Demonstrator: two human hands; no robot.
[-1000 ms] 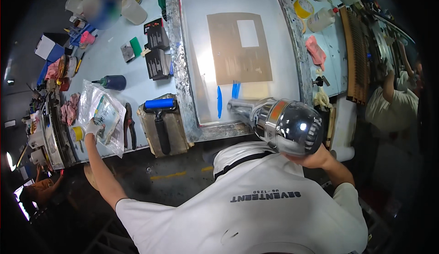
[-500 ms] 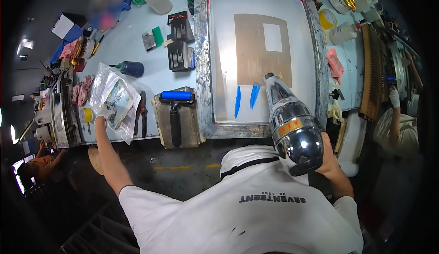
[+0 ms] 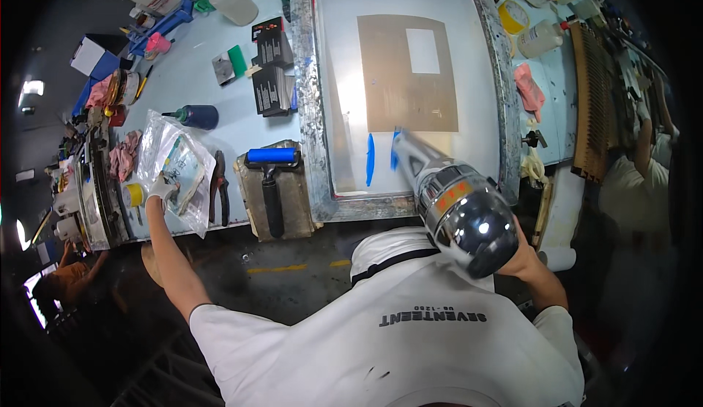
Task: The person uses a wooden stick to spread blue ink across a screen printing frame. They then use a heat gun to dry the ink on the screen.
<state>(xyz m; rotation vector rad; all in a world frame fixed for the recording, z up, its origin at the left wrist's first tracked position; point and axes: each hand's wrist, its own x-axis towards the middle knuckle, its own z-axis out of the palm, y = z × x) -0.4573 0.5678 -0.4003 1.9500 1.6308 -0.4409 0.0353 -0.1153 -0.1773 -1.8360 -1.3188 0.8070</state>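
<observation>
My right hand (image 3: 521, 252) is wrapped around the handle of a shiny chrome hair dryer (image 3: 469, 213), whose body hides most of the handle and fingers. Its narrow nozzle points over the lower part of a metal-framed screen (image 3: 344, 209), near two blue tape strips (image 3: 370, 159). Within the frame is a brown rectangular area (image 3: 399, 92) with a pale rectangle in its upper right. At the left, my left hand (image 3: 161, 187), in a white glove, lies with fingers extended on the edge of a clear plastic bag (image 3: 192, 202) holding printed paper.
A blue roller (image 3: 272, 156) rests on a worn board beside pliers (image 3: 219, 187). Further back are black boxes (image 3: 272, 88), a dark bottle (image 3: 199, 117) and a white squeeze bottle (image 3: 234, 4). Right of the frame lie a pink cloth (image 3: 529, 92) and a clear bottle (image 3: 540, 39).
The dryer's nozzle has swung left and downward, from the brown area's lower edge to the right tape strip. My left hand stays on the bag. The whole view has shifted slightly.
</observation>
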